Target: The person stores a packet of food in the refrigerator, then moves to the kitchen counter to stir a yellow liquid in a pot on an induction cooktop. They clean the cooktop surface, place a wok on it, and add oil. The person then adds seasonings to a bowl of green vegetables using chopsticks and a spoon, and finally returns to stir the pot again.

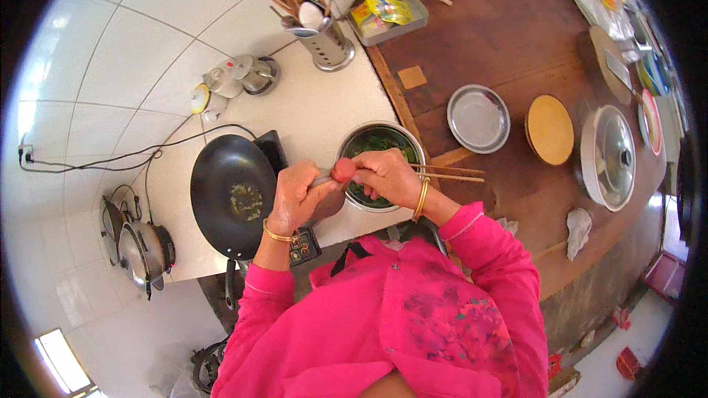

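My left hand [296, 196] is wrapped around a container, mostly hidden by my fingers, with a round red cap [343, 169] at its top. Fingers of my right hand [390, 177] pinch that cap from the right side. Just beneath both hands stands a steel pot [418, 143] with chopped leafy greens [381, 141] in it. A pair of wooden chopsticks [456, 174] sticks out over its right rim. Left of my left hand, a black wok [221, 188] on an induction cooker [304, 246] holds oil with small chopped bits [246, 202].
A chopstick holder [329, 47], a steel canister [257, 74] and small jars [218, 85] stand along the tiled wall. A metal bowl [478, 119], a yellow round lid [549, 130] and a glass-lidded pan [608, 157] sit on the wooden table [498, 38]. Cables [110, 157] run behind the wok.
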`<state>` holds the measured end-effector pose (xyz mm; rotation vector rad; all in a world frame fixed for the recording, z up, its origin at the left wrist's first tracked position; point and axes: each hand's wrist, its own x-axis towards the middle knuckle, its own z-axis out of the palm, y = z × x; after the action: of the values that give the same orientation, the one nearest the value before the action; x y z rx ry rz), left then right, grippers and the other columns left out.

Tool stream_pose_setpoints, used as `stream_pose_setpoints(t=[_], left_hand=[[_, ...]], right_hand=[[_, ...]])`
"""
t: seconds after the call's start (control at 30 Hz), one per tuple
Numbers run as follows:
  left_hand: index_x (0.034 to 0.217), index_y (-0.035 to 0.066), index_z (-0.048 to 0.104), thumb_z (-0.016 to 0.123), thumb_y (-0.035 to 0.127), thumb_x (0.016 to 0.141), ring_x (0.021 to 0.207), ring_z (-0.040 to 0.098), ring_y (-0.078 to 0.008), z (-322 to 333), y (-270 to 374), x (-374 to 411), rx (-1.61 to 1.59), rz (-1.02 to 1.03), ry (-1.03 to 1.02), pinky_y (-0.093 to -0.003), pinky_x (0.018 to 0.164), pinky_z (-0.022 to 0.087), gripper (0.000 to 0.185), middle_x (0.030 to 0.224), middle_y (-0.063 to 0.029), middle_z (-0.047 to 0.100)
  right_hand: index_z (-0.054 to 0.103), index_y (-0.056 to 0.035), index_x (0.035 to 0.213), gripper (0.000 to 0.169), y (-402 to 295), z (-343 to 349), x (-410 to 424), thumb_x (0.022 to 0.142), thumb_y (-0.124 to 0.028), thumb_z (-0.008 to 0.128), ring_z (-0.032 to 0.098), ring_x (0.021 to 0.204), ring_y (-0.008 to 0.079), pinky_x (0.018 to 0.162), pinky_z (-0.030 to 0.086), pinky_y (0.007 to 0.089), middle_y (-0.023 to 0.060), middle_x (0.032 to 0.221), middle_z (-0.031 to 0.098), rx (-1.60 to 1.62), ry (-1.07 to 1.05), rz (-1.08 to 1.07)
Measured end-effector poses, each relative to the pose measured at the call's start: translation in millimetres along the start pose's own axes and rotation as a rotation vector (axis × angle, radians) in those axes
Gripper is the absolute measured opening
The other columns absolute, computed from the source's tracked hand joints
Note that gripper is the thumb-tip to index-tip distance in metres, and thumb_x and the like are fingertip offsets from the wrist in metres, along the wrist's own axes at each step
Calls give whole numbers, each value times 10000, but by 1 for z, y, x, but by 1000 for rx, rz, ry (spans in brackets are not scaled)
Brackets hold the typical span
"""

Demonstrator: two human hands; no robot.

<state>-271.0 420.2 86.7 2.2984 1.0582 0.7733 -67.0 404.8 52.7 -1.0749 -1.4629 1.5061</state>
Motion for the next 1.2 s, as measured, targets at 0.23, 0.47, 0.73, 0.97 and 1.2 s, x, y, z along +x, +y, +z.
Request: stream_pose_setpoints(t=[0.23,0.47,0.73,0.97,1.2], left_hand=[[627,2,444,630,151,785,552,400,-65,-24,-46,50,-232,-454,459,-254,472,350,286,557,-22,462],[583,-14,445,652,171,752,535,371,-71,-14,-150,118,-380,-422,650,-263,470,333,324,533,-9,429],[616,-59,499,679,216,694,518,395,-154,-11,-236,178,-34,-482,759,-344,503,361,338,517,-99,453],[790,-28,620,647,361,718,790,600,-371,-17,-281,197,362,-577,535,-435,720,461,397,784,-241,612],[1144,-47,518,632,151,772,1005,543,-223,46,-192,100,-422,-600,594,-326,883,417,436,1102,-148,571]], right_hand=[[548,49,1109,318,1,-5,-2,819,-79,572,537,511,84,474,447,227,49,671,585,220,227,37],[610,42,951,182,78,-11,-99,838,-93,565,563,530,92,445,461,223,52,698,609,180,99,460],[551,48,1076,310,130,-10,-132,789,-55,610,575,531,143,446,487,248,90,711,604,531,571,535],[457,23,1215,437,130,-31,-106,811,-78,590,580,627,155,537,494,277,76,833,592,481,613,430],[441,39,1230,455,121,-34,-90,812,-70,583,580,610,134,523,497,244,86,807,590,561,680,241]])
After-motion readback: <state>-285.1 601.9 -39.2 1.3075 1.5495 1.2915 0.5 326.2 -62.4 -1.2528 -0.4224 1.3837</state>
